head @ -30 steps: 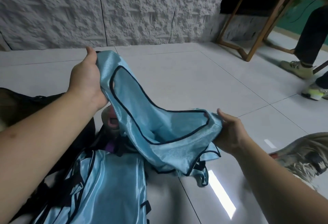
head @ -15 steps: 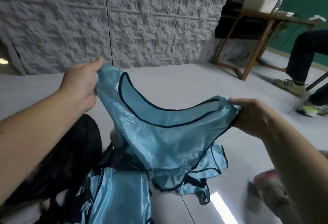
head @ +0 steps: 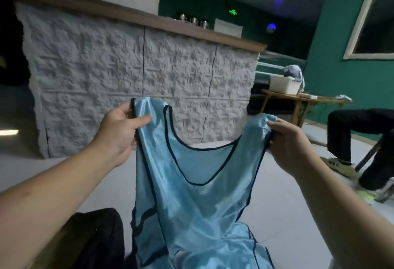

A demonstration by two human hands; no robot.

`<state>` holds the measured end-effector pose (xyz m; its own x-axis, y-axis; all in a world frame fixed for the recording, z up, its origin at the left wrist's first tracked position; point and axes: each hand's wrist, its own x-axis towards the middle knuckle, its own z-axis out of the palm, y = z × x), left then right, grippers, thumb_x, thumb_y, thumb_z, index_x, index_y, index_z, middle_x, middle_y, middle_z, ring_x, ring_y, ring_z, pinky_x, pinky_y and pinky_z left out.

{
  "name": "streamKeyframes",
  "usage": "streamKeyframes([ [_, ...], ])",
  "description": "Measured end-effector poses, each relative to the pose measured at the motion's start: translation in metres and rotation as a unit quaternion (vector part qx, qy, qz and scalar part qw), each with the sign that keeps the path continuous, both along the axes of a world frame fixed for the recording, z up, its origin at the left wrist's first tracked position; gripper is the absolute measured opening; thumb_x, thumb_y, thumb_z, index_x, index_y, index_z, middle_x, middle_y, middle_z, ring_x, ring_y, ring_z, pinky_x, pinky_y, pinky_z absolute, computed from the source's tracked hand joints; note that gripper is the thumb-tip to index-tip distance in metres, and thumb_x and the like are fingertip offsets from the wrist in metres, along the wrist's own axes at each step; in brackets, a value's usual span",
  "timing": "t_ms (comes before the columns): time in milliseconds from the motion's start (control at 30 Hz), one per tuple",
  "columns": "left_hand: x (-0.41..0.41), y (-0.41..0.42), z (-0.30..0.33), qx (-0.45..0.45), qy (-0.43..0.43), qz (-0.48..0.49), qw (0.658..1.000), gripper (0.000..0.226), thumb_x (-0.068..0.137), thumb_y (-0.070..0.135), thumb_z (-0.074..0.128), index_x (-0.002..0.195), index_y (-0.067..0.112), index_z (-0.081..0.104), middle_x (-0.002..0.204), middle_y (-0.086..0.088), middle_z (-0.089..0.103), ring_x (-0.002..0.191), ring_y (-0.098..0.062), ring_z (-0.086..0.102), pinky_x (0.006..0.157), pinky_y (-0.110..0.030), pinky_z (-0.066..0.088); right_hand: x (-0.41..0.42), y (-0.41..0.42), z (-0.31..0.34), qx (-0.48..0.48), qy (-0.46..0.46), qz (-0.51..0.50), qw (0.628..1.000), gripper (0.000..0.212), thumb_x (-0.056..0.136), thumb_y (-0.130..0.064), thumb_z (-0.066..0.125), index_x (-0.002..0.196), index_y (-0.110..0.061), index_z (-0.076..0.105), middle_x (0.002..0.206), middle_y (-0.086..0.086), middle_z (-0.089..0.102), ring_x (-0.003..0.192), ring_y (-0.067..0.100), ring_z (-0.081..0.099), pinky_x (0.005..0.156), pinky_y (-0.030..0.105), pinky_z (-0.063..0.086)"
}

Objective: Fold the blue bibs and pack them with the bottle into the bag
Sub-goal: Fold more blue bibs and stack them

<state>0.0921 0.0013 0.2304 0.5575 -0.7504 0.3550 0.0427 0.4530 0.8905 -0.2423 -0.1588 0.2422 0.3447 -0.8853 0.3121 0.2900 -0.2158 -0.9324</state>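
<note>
we see the left hand [head: 119,132] pinching the left shoulder strap of a shiny light-blue mesh bib with dark navy trim [head: 191,200], thumb laid over the front of the strap, fingers curled behind it. the right hand [head: 292,147] grips the other shoulder strap, fingers bunched round the fabric. the bib hangs spread between the two hands, neckline scoop sagging in the middle, body of it dropping down below both hands toward the bottom edge, where the lower part crumples; we cannot tell what it rests on. below the left hand, beside the left forearm, sits a black fabric bag [head: 96,239], on the pale grey floor [head: 283,215]; it is close beside the bib's lower left edge, and we cannot tell if they touch. beyond both hands stands a white rough-textured stone-look counter with a brown wooden top [head: 128,72]. past the right hand, a round wooden side table [head: 302,100] carries a white plastic tub [head: 283,84]. farther right a seated person's dark trouser legs [head: 362,132] and pale sneaker [head: 341,166] show.
</note>
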Motion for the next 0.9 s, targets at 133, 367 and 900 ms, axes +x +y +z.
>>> streamKeyframes([
  [133,0.012,0.024,0.033,-0.043,-0.018,0.019,0.999,0.034,0.089,-0.01,0.068,0.107,0.02,0.07,0.104,-0.007,0.078,0.092,-0.025,0.075,0.073,-0.036,0.063,-0.003,0.01,0.036,-0.019,-0.03,-0.017,0.999,0.039,0.092,0.011,0.054,0.124,-0.005,0.068,0.123,0.029,0.067,0.105,0.038,0.067,0.101,0.051,0.051],
  [367,0.03,0.053,0.032,-0.056,-0.015,0.028,0.998,0.032,0.091,0.0,0.072,0.115,0.021,0.069,0.115,-0.011,0.076,0.103,-0.03,0.074,0.085,-0.042,0.06,0.0,0.028,0.039,0.021,-0.022,-0.107,0.994,0.024,0.093,-0.002,0.068,0.112,-0.014,0.076,0.12,0.022,0.072,0.101,0.034,0.071,0.099,0.049,0.053],
  [900,0.042,0.057,-0.001,-0.023,0.043,0.044,0.998,0.026,0.09,-0.008,0.068,0.104,0.012,0.077,0.107,-0.014,0.078,0.095,-0.03,0.075,0.074,-0.032,0.06,0.024,0.066,0.03,0.033,-0.088,-0.006,0.996,0.038,0.093,0.01,0.058,0.126,-0.006,0.069,0.12,0.023,0.071,0.101,0.036,0.069,0.092,0.044,0.058],
])
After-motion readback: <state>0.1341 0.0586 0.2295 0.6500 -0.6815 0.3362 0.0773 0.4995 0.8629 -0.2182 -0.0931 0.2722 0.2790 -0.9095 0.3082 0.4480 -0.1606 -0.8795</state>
